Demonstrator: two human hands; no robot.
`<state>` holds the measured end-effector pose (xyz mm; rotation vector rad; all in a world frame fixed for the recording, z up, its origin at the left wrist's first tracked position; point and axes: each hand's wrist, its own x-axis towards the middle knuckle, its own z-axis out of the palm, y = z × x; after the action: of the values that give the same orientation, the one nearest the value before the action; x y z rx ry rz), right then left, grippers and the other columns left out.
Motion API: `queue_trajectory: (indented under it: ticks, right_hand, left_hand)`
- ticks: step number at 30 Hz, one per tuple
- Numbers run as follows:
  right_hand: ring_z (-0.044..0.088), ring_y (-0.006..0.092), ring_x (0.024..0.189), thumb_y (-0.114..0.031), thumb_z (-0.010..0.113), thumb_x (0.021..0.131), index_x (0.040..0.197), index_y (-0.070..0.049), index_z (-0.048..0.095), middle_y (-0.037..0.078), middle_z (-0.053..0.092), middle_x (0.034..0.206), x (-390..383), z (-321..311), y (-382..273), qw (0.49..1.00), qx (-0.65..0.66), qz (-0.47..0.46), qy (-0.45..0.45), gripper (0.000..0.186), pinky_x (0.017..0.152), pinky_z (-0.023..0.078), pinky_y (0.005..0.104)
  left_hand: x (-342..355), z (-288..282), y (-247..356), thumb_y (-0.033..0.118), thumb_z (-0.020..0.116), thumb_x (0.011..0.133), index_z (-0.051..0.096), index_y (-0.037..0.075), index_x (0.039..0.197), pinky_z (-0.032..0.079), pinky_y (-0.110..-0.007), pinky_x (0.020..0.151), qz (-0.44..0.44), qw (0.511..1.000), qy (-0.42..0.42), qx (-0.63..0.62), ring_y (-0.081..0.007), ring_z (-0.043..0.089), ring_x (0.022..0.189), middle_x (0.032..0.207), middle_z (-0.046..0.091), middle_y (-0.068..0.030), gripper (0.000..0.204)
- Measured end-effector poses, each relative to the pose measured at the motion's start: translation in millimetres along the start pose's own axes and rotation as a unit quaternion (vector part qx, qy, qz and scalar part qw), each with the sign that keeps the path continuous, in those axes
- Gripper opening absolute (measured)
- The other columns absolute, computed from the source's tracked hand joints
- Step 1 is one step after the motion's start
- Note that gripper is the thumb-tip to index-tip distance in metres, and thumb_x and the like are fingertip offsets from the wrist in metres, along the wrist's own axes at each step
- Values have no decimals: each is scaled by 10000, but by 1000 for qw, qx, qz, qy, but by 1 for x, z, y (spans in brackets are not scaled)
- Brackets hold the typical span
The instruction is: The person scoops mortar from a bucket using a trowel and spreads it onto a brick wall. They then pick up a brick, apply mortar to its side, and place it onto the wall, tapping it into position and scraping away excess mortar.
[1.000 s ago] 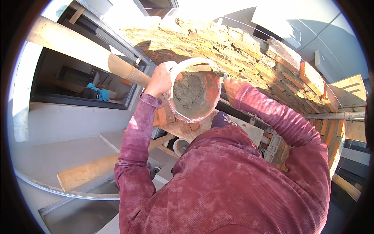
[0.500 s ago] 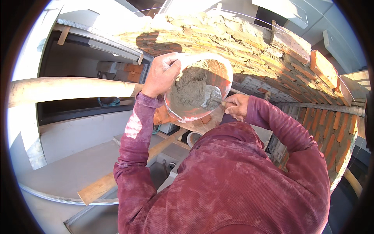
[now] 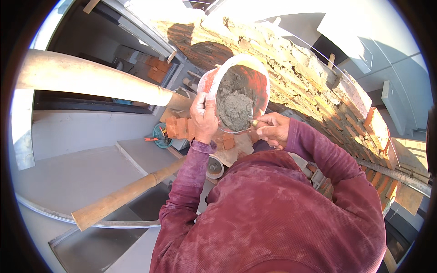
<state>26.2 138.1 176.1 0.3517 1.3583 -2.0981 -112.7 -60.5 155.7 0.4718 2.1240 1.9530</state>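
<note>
My left hand (image 3: pixel 204 116) grips the near-left side of a red bucket (image 3: pixel 207 82), which is tilted so that its mouth faces me. Inside lies wet grey mortar (image 3: pixel 236 103), heaped toward the lower side. A trowel is in my right hand (image 3: pixel 272 129), the fingers closed around its handle (image 3: pixel 255 123) at the bucket's lower right rim. Its blade is mostly hidden in the mortar. Beyond the bucket runs a rough brick wall (image 3: pixel 291 84) with mortar smeared over its face.
A thick bamboo pole (image 3: pixel 95 79) crosses at the left, and another pole (image 3: pixel 127 193) slants below it. Red bricks (image 3: pixel 180 128) are stacked under my left hand, near a teal basin (image 3: pixel 161 135). A white bucket (image 3: pixel 215 167) stands lower down. A string (image 3: pixel 318 51) runs above the wall.
The bucket has tipped further toward me, and my left hand has shifted from its top rim down its side. The trowel blade has sunk into the mortar. My view has turned.
</note>
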Motion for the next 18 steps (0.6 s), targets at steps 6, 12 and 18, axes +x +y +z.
queue_trajectory:
  ticks: [6,12,18]
  right_hand:
    - [438,66,420,-160,637,903,1143,92,484,21,501,690,0,-35,1,1000,5,29,2,380,345,365,200]
    - [415,36,420,-187,602,922,835,-74,491,-16,477,660,4,-50,-14,997,-66,32,22,180,347,365,200]
    - [437,64,422,-153,593,919,733,-102,462,-4,491,640,33,-59,-71,993,-76,-22,84,233,338,355,230]
  left_hand:
    - [-4,-1,-68,303,479,1020,489,55,782,374,-253,505,-9,992,124,-11,-61,421,581,636,431,29,344]
    - [-13,-6,-82,309,425,1037,438,87,816,431,-260,382,-117,967,158,-161,-73,429,439,604,408,21,314]
    - [-18,-14,-95,293,424,1032,465,73,841,447,-263,383,-138,965,177,-132,-78,443,443,610,418,14,294]
